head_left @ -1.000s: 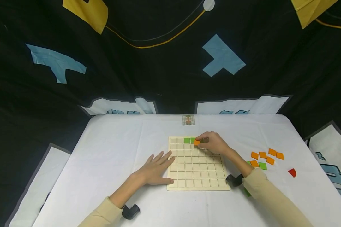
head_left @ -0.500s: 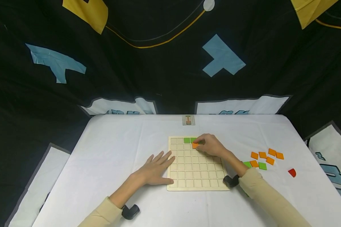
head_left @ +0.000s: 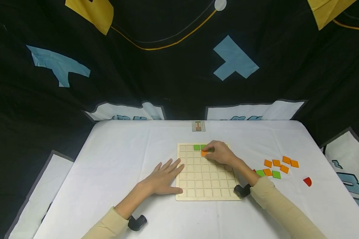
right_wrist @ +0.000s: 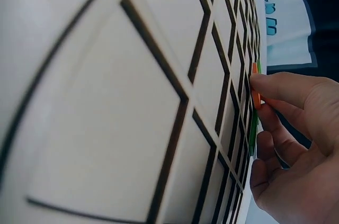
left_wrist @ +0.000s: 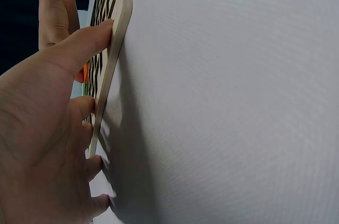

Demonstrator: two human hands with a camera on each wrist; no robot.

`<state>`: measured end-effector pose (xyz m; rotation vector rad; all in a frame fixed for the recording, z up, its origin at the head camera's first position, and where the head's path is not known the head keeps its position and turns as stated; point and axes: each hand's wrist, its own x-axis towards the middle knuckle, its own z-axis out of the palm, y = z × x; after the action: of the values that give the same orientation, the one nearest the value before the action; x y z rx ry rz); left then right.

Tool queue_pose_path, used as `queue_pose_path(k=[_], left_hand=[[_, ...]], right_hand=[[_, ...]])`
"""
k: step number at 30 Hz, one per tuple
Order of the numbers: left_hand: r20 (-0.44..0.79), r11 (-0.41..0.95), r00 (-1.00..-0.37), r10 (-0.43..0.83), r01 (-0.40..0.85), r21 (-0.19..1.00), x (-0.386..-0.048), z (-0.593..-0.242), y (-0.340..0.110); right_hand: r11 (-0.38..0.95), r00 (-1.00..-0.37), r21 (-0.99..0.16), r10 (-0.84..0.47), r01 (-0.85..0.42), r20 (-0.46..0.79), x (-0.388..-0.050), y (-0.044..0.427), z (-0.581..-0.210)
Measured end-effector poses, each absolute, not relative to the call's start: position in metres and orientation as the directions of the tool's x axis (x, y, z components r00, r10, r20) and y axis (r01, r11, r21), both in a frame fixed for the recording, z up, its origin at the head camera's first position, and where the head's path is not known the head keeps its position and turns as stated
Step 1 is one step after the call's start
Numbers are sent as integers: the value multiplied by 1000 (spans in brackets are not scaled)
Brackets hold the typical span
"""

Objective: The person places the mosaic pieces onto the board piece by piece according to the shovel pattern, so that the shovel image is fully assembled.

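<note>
A pale wooden grid board (head_left: 197, 179) lies flat on the white table, with green square tiles (head_left: 196, 147) in its far row. An orange square tile (head_left: 204, 153) sits at the second row, just in front of the green ones; the thumb and fingers of my right hand (head_left: 222, 153) pinch it, as the right wrist view also shows with the orange tile (right_wrist: 255, 83) at the fingertips. My left hand (head_left: 164, 180) lies with fingers spread at the board's left edge. In the left wrist view its thumb (left_wrist: 98, 37) touches the board's rim.
Right of the board lie several loose orange tiles (head_left: 276, 163), green tiles (head_left: 276, 174) and a red rounded piece (head_left: 307, 181). Another red bit shows beside the right forearm. A small printed grid card (head_left: 198, 126) lies at the table's far edge. A dark curtain hangs behind.
My right hand has shifted slightly left and nearer, bringing the orange tile down into the second row below the green tiles. The left hand has stayed put.
</note>
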<state>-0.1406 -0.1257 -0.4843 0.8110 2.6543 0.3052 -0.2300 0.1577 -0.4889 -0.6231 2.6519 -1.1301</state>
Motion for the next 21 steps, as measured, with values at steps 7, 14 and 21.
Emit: queue_pose_path(k=[7, 14, 21], left_hand=[[-259, 809, -774, 578, 502, 306, -141, -485, -127], [-260, 809, -775, 576, 496, 317, -141, -484, -127], [-259, 808, -773, 579, 501, 311, -141, -484, -127]], right_hand=[[629, -895, -713, -446, -309, -6, -231, 158, -490], [641, -896, -697, -444, -320, 3, -230, 158, -491], [642, -898, -697, -440, -320, 8, -230, 158, -491]])
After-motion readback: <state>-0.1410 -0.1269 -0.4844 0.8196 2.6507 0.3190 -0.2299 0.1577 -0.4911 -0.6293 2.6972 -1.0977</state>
